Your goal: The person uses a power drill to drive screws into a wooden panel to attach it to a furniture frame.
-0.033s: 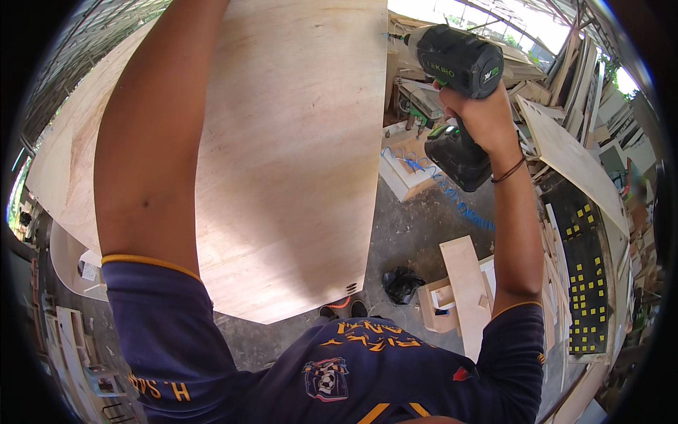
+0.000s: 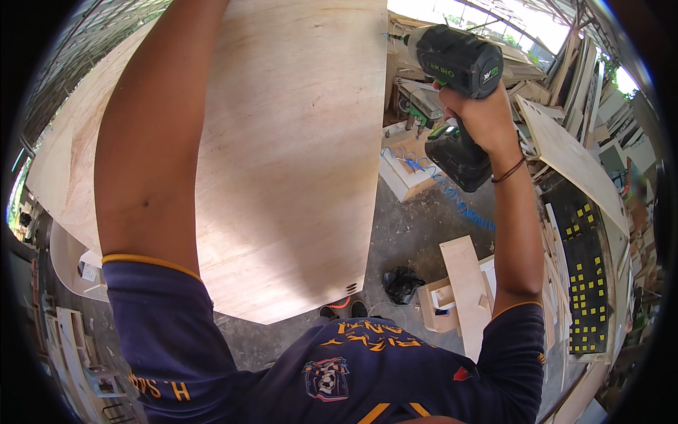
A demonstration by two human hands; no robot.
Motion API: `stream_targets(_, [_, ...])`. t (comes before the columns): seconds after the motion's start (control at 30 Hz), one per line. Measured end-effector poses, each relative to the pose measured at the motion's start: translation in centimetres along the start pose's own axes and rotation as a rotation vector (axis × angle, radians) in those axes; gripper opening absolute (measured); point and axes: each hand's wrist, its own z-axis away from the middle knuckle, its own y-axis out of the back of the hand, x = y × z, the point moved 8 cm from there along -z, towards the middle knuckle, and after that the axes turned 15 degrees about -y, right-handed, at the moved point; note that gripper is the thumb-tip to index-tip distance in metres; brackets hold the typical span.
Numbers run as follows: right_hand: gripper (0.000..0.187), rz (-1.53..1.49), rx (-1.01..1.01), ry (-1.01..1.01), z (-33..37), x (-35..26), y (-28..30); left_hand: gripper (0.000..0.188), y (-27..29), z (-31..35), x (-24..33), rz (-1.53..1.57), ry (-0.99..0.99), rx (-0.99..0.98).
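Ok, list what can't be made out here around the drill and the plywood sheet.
- Left hand: head view, cut off by the top edge; only the forearm crosses the plywood sheet.
- Drill bit tip: too small at the sheet's edge to show contact.
- Right hand: its fingers wrap the grip, hiding the trigger.

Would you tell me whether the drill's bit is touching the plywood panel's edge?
Touching, it seems: the drill in the right hand points its bit at the plywood panel edge.
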Motion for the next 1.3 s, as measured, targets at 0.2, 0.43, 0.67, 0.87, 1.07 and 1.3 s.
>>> stream_targets(0.2, [0.015, 0.042, 0.043, 0.081, 0.1, -0.6, 0.1, 0.041, -0.1, -0.5, -0.3, -0.071, -0.031, -0.037])
stream_targets(0.43, [0.016, 0.047, 0.031, 0.050, -0.2, -0.3, 0.1, 0.041, -0.4, -1.0, -0.6, -0.123, -0.052, -0.075])
stream_targets(0.67, [0.018, 0.080, 0.048, 0.083, -0.1, -0.7, 0.1, 0.041, -0.9, -1.4, -0.8, -0.178, -0.056, -0.126])
stream_targets(0.87, [0.017, 0.100, 0.043, 0.098, -0.3, -0.8, 0.1, 0.042, -0.6, -1.1, -0.3, -0.080, -0.114, -0.044])
stream_targets(1.07, [0.018, 0.124, 0.038, 0.079, -0.5, -0.7, 0.1, 0.044, -0.6, -1.0, 0.0, -0.030, -0.113, -0.017])
stream_targets(1.3, [0.018, 0.123, 0.029, 0.076, -0.6, -0.6, 0.1, 0.043, -1.0, -1.9, -0.6, -0.123, -0.130, -0.051])
